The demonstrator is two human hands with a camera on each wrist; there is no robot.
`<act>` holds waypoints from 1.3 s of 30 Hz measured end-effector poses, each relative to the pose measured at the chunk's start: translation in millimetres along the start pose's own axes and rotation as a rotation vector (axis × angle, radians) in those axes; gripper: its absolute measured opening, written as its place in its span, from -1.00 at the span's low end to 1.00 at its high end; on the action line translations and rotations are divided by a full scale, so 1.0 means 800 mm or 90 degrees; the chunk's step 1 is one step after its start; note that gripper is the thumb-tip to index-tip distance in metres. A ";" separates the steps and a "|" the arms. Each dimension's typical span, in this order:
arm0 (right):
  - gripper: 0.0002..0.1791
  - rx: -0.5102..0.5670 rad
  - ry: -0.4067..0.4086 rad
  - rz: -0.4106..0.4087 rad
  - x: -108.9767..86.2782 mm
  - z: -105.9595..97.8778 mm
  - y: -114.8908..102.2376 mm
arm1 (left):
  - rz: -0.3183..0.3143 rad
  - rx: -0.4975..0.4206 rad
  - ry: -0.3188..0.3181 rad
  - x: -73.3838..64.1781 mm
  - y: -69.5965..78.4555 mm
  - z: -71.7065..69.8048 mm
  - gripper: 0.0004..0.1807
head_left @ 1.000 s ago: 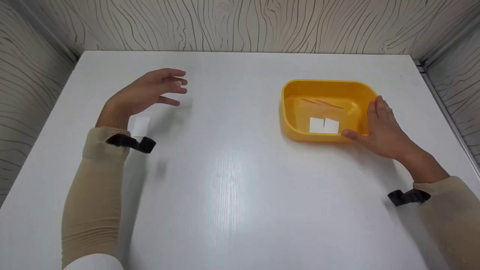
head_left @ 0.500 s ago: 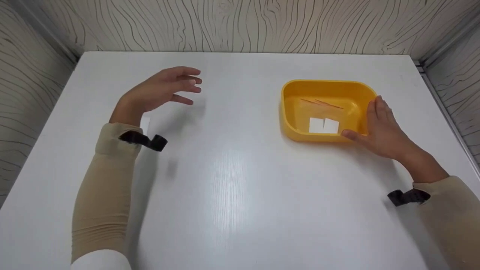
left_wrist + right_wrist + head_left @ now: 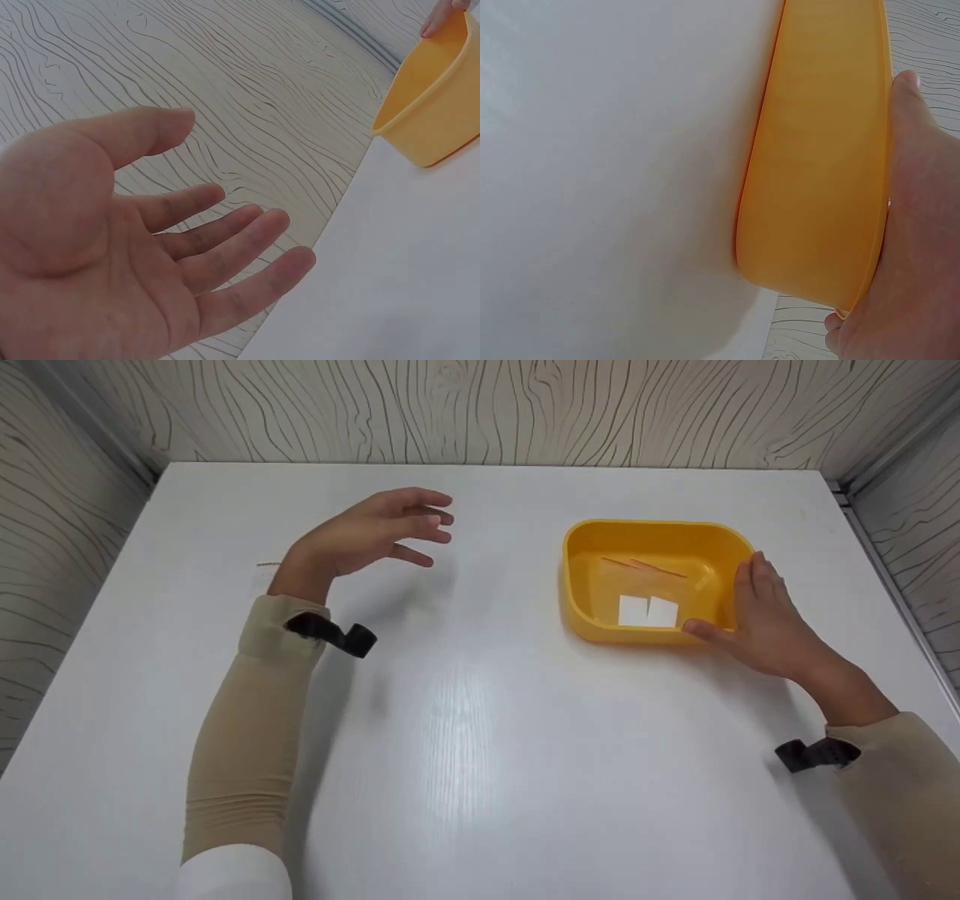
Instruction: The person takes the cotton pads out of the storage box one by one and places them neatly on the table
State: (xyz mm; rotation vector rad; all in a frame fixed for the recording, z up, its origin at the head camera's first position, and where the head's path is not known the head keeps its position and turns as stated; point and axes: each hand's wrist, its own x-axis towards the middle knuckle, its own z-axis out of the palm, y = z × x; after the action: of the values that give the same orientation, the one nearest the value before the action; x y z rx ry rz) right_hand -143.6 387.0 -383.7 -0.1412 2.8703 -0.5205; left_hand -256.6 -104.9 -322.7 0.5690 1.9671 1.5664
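Note:
My left hand [image 3: 375, 534] hovers above the table's left-centre part, fingers spread and slightly bent, holding nothing. Behind its wrist a small flat clear piece with a thin dark line [image 3: 268, 564] lies on the table, mostly hidden by the arm. A yellow plastic container [image 3: 626, 634] stands at the right. Inside it lie two white squares [image 3: 634, 610] and two thin red lines [image 3: 658, 568], which look like parts of small clear zip bags. My right hand [image 3: 772, 622] holds the container's near right corner, thumb on the front rim and fingers along the right rim.
The white table [image 3: 510, 750] reaches back to a wood-patterned panel [image 3: 480, 412], with similar panels at both sides. Each wrist carries a black camera mount [image 3: 806, 754].
My left hand has moved right, away from the flat clear piece, whose dark line now shows beside the wrist. My right hand and the container have stayed in place.

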 end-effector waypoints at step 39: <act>0.35 0.003 -0.009 0.004 0.000 0.000 0.002 | -0.013 -0.034 -0.098 0.098 0.042 0.088 -0.47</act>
State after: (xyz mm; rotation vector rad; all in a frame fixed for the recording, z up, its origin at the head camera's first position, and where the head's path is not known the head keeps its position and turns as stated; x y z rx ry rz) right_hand -144.1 388.6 -384.0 -0.1343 2.8544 -0.5240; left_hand -269.7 4.4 -314.2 0.6259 1.8055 1.5114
